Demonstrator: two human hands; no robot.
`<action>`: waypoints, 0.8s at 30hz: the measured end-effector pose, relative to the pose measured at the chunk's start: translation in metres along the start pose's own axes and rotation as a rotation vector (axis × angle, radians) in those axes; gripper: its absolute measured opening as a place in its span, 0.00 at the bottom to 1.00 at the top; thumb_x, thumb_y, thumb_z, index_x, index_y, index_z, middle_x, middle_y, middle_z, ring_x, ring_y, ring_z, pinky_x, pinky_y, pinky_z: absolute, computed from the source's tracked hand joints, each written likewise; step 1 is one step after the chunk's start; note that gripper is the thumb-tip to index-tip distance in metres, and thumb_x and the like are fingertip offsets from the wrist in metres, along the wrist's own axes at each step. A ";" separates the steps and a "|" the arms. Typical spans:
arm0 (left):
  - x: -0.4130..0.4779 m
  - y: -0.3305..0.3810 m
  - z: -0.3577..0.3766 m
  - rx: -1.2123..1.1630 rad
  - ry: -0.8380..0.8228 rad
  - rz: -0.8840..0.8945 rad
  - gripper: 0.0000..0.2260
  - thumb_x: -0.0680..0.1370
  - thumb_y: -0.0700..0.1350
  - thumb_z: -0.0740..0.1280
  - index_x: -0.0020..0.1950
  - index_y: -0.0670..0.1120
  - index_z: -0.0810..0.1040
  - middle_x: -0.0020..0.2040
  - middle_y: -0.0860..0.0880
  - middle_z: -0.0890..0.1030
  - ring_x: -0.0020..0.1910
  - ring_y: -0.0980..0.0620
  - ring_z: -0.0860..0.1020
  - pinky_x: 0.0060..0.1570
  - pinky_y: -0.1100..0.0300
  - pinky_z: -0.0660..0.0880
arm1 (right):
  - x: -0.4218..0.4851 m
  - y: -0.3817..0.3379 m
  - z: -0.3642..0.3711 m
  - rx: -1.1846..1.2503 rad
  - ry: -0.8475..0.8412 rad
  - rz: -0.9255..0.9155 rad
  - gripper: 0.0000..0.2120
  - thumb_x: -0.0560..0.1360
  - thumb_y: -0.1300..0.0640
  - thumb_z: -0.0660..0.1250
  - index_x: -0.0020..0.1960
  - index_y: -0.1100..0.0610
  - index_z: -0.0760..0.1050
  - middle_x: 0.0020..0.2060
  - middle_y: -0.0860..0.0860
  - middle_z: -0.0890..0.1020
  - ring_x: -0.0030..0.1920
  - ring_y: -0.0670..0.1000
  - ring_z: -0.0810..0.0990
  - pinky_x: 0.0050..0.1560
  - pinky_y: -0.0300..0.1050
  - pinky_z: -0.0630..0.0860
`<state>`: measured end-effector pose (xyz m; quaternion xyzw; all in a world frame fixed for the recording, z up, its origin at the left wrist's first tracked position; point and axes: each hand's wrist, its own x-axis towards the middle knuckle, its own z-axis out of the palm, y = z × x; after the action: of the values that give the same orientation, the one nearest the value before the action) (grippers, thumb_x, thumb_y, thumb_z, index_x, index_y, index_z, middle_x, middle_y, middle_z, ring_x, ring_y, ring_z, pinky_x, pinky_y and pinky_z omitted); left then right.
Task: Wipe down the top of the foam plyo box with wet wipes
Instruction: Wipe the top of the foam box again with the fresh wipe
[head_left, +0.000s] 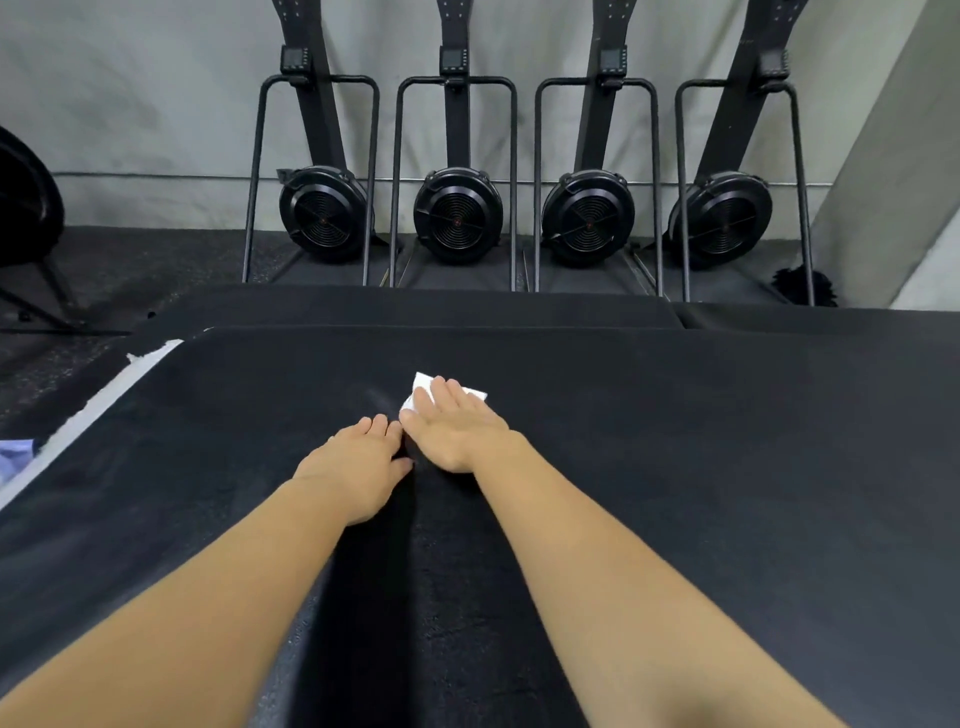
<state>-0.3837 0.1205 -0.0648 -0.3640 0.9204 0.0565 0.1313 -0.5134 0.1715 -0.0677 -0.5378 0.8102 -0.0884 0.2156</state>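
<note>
Foam plyo box (675, 467): black top fills the lower view, both bare forearms stretched across it.

Wet wipe (423, 383): white, folded, lying on the box top near its middle and closer to the far edge. Only its far corners show past the fingers.

Right hand (457, 431): palm down on the wipe, grip flat, fingers straight and pressing it to the surface.

Left hand (358, 467): palm down on the bare top just beside the right hand, grip flat, holding nothing.

Edges: the far edge is rounded, with a second black pad (415, 306) butted close behind it. The left edge shows a white strip (104, 395), ragged at its far end. A pale blue cloth (15, 457) sits beyond that edge. The near and right edges are out of frame.

Room: wide bare top lies right of the hands, a narrower stretch left. Four upright rowing machines (457, 218) stand along the wall behind, on dark floor (130, 270).
</note>
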 end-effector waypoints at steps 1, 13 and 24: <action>0.000 0.000 -0.001 0.017 -0.012 0.000 0.25 0.85 0.53 0.49 0.79 0.45 0.49 0.79 0.47 0.53 0.78 0.48 0.50 0.74 0.53 0.54 | -0.003 0.010 -0.004 -0.020 0.008 0.011 0.28 0.84 0.45 0.43 0.82 0.53 0.44 0.81 0.50 0.41 0.80 0.50 0.39 0.77 0.49 0.41; 0.001 0.000 0.001 0.020 -0.043 -0.013 0.25 0.85 0.52 0.47 0.80 0.46 0.44 0.80 0.48 0.45 0.79 0.48 0.45 0.76 0.51 0.51 | -0.027 0.146 -0.051 -0.088 0.121 0.350 0.26 0.83 0.49 0.44 0.79 0.58 0.52 0.77 0.57 0.52 0.77 0.56 0.50 0.76 0.57 0.53; 0.001 0.000 0.002 0.014 -0.028 -0.013 0.25 0.85 0.53 0.47 0.80 0.46 0.44 0.80 0.49 0.45 0.79 0.49 0.45 0.76 0.52 0.51 | -0.021 0.046 -0.010 -0.108 0.139 0.309 0.33 0.82 0.40 0.44 0.80 0.60 0.51 0.77 0.58 0.54 0.78 0.58 0.50 0.77 0.53 0.50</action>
<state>-0.3834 0.1202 -0.0668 -0.3681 0.9165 0.0542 0.1470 -0.5496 0.2085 -0.0712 -0.4104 0.8997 -0.0476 0.1407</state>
